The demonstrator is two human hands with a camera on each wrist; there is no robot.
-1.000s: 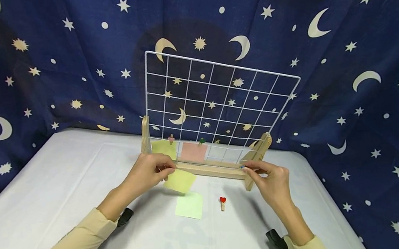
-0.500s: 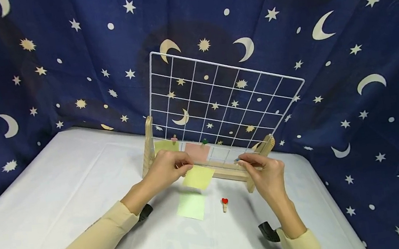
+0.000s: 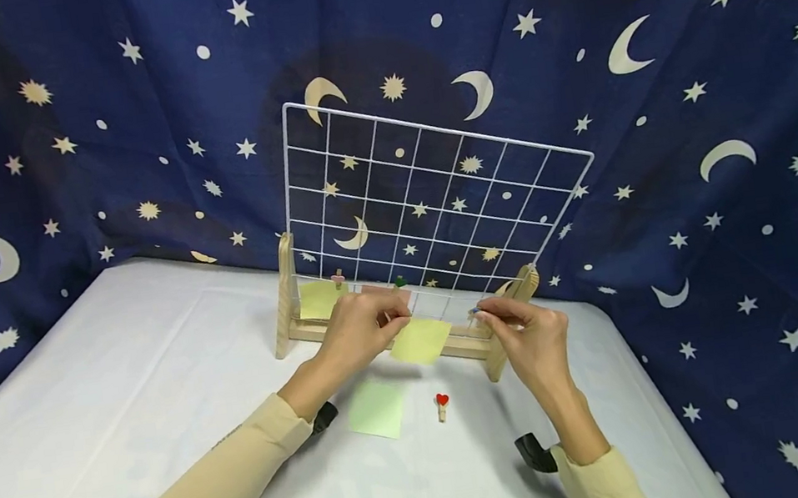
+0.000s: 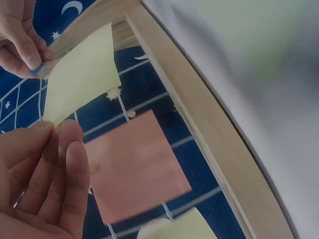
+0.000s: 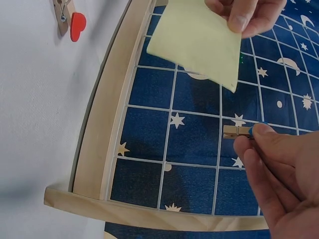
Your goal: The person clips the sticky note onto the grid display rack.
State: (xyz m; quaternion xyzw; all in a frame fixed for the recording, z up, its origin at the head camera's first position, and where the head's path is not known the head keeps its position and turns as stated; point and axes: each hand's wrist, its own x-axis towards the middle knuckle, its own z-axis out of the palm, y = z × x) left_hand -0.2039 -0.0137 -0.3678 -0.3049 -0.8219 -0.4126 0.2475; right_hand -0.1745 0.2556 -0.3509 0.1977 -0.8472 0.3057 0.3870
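Note:
Between thumb and fingers my left hand (image 3: 360, 330) pinches a yellow paper note (image 3: 422, 340) by its corner, in front of the white wire grid (image 3: 430, 194). My right hand (image 3: 535, 340) pinches a small wooden clothespin (image 5: 237, 131) with a blue piece on it, close to the grid wires. A pink note (image 4: 137, 167) hangs on the grid under a green clothespin (image 3: 399, 281). To its left another yellow note (image 3: 318, 300) hangs from a pink clothespin (image 3: 338, 278). A pale green note (image 3: 376, 409) and a red-heart clothespin (image 3: 442, 407) lie on the table.
The grid leans back in a wooden stand (image 3: 286, 297) near the back of the table, which is covered with a white cloth (image 3: 177, 345). Behind it hangs a dark blue curtain (image 3: 183, 101) with moons and stars.
My left hand has carried the yellow note to the right along the grid, now partly covering the pink note. My right hand has shifted slightly left with its clothespin.

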